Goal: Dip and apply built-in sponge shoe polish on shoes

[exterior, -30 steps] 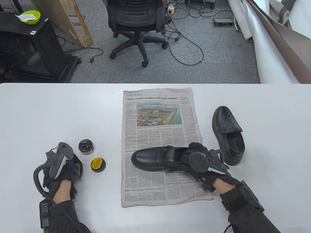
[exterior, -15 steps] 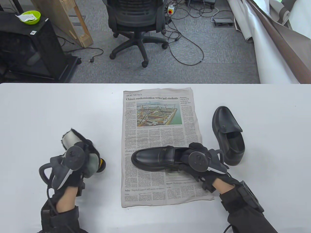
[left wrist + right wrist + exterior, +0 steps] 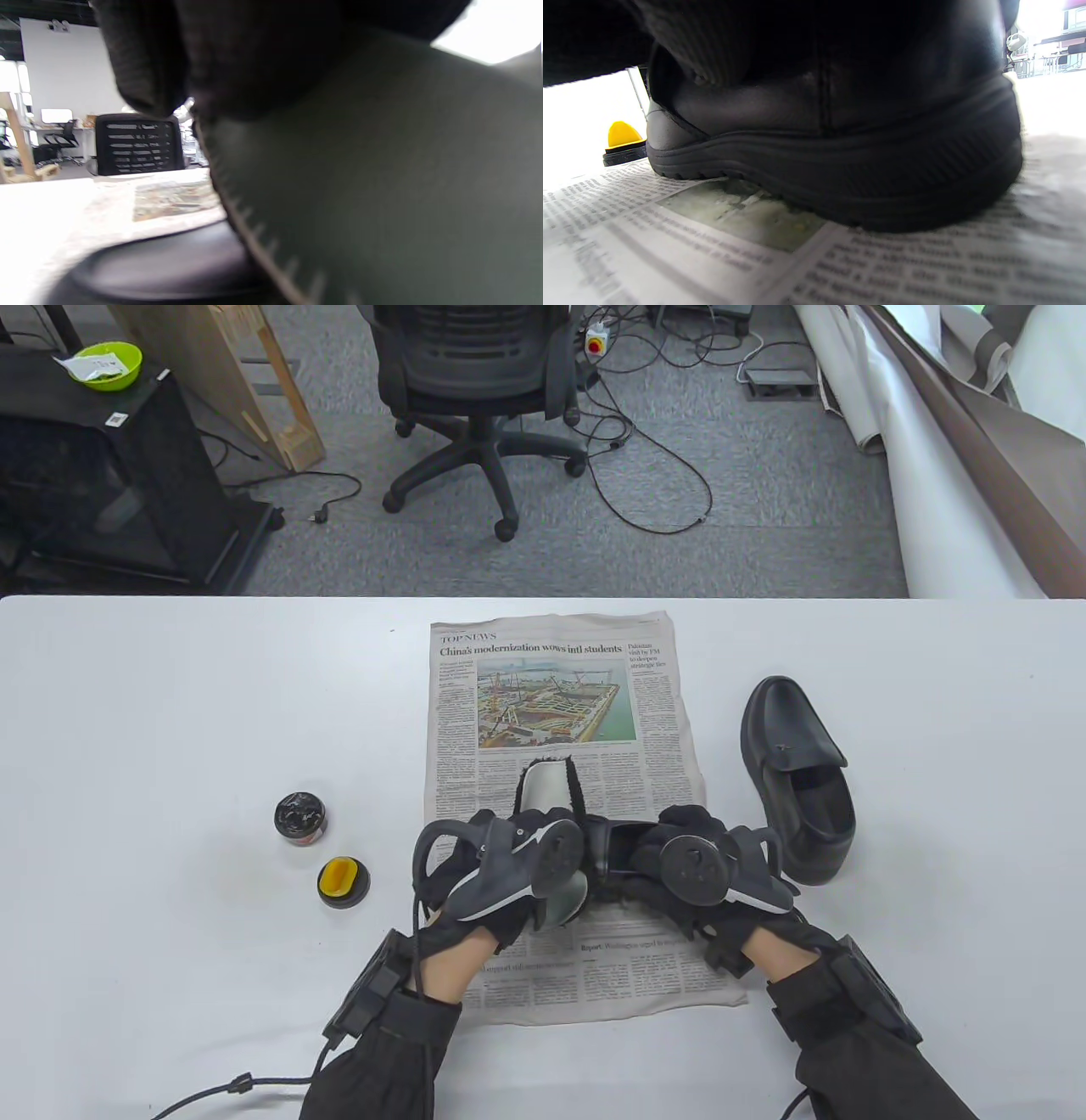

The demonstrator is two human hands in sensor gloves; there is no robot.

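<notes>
A black loafer (image 3: 618,848) lies on the newspaper (image 3: 551,695), mostly hidden under both hands. My right hand (image 3: 704,869) grips its heel end; the right wrist view shows the heel and sole (image 3: 840,148) close up. My left hand (image 3: 501,865) holds a grey polishing pad with a black fleece edge (image 3: 547,789) over the shoe's toe. In the left wrist view the pad (image 3: 382,169) fills the frame above the shoe's toe (image 3: 169,267). The open polish tin (image 3: 299,817) and its lid with the yellow sponge (image 3: 343,882) stand left of the paper.
A second black loafer (image 3: 797,780) lies on the white table (image 3: 170,712) right of the newspaper, close to my right hand. Beyond the table's far edge stand an office chair (image 3: 475,381) and a black cabinet (image 3: 102,475).
My left hand has carried the grey pad from beside the polish tin rightward onto the shoe's toe. The tin and lid show again. My right hand and the shoe have stayed put.
</notes>
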